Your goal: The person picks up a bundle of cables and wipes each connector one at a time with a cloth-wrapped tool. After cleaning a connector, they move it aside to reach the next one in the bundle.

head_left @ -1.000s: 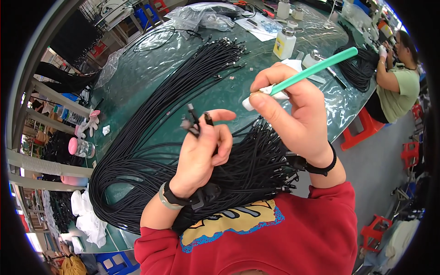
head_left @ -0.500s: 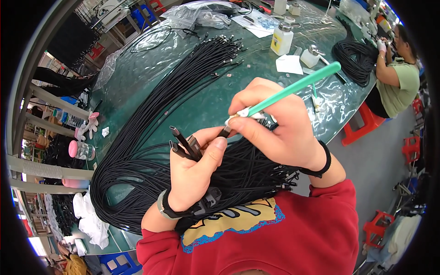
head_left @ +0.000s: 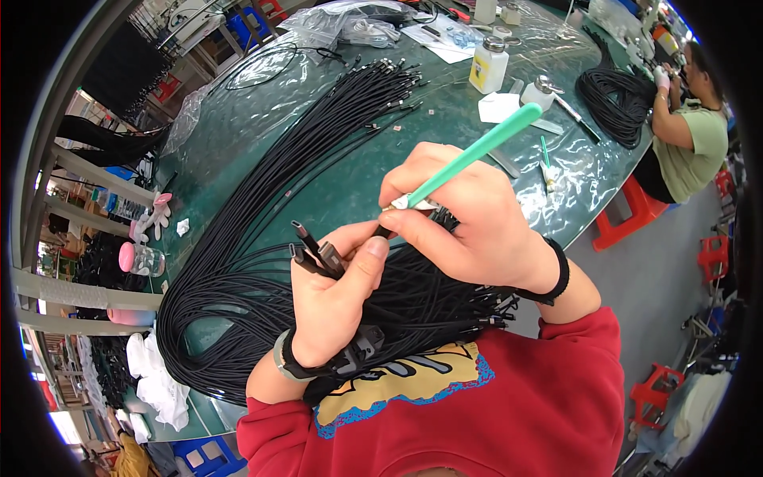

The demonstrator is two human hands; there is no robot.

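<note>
A red-sleeved person (head_left: 540, 389) works at a green surface (head_left: 358, 183), where the step in hand looks to be working the white wrapped tip (head_left: 410, 203) of a green stick (head_left: 485, 151) over a black cable end (head_left: 385, 231) between the two hands. The right hand's (head_left: 469, 219) fingers pinch the stick low down, hiding the exact contact; the left hand's (head_left: 327, 294) fingers close around that cable end and other plugs (head_left: 308, 238) fanning left. The move ahead seems to call for a firm left grip and small, light strokes. At far right stand a yellow-marked bottle (head_left: 493, 70) and a smaller metal-capped bottle (head_left: 539, 96); at left, a pink-lidded clear jar (head_left: 148, 259). Their contents cannot be made out.
</note>
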